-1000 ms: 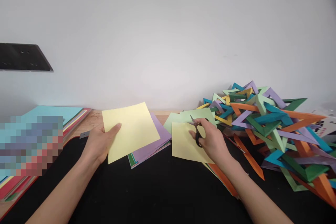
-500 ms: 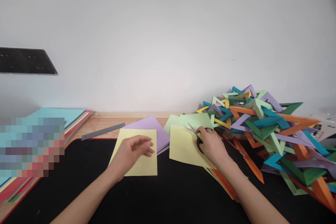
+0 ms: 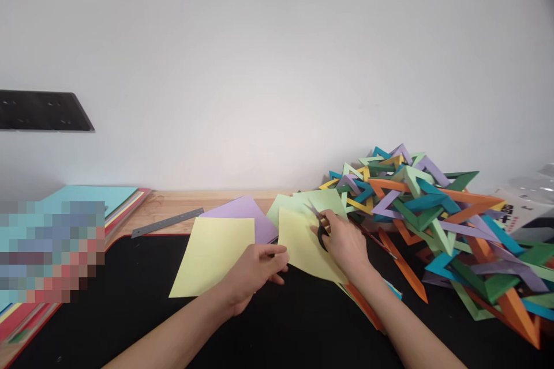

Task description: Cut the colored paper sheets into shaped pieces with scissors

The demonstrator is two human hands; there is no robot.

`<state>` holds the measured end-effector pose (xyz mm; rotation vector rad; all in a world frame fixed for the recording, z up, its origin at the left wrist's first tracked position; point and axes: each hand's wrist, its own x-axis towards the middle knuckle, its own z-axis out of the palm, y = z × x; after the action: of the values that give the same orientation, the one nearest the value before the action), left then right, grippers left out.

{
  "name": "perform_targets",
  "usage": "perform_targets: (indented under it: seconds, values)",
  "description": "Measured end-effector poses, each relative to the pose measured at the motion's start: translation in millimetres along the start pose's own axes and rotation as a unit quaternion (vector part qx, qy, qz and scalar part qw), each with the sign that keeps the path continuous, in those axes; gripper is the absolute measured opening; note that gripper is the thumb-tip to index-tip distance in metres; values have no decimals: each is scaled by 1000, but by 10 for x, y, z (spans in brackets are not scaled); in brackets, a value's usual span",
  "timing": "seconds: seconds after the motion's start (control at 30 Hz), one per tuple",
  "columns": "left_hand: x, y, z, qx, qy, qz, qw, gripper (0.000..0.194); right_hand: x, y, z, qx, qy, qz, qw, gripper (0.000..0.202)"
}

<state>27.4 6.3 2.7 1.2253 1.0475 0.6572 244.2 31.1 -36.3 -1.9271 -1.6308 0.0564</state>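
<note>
My right hand (image 3: 344,242) is closed on black-handled scissors (image 3: 321,229), whose open blades point up and left over light green paper (image 3: 318,200). Under the scissors lies a yellow sheet (image 3: 298,242), its lower edge slightly curved. My left hand (image 3: 264,268), fingers apart and holding nothing, is just left of that sheet's lower left edge. Another yellow sheet (image 3: 212,253) lies flat on the black mat (image 3: 142,311), left of my left hand. Behind it is purple paper (image 3: 242,210).
A metal ruler (image 3: 168,223) lies at the back left. Colored sheets (image 3: 95,193) are stacked at far left, partly pixelated. Folded paper shapes (image 3: 433,202) pile up on the right. An orange strip (image 3: 404,268) lies beside my right forearm. A black socket panel (image 3: 43,110) is on the wall.
My left hand has moved right, off the left yellow sheet and toward the right one. My right hand and the scissors have shifted slightly left. The view has tilted a little.
</note>
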Motion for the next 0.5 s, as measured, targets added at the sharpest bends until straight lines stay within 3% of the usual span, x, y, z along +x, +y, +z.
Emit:
perform_targets:
  seconds: [0.17,0.23,0.37,0.4,0.5]
  values:
    - [-170,435,-253,118,30,105,987,11,25,-115,-135,222,54,-58,972,40]
    - [-264,581,-391,173,42,133,975,14,11,-190,-181,340,5,-69,938,43]
    - [-344,686,-579,185,49,132,973,17,-52,-304,-190,576,-157,3,803,50]
    - [-340,681,-602,169,40,128,976,19,-69,-319,-174,593,-176,20,786,51]
    - [-304,619,-630,81,33,132,987,41,-114,-340,-107,580,-193,43,790,50]
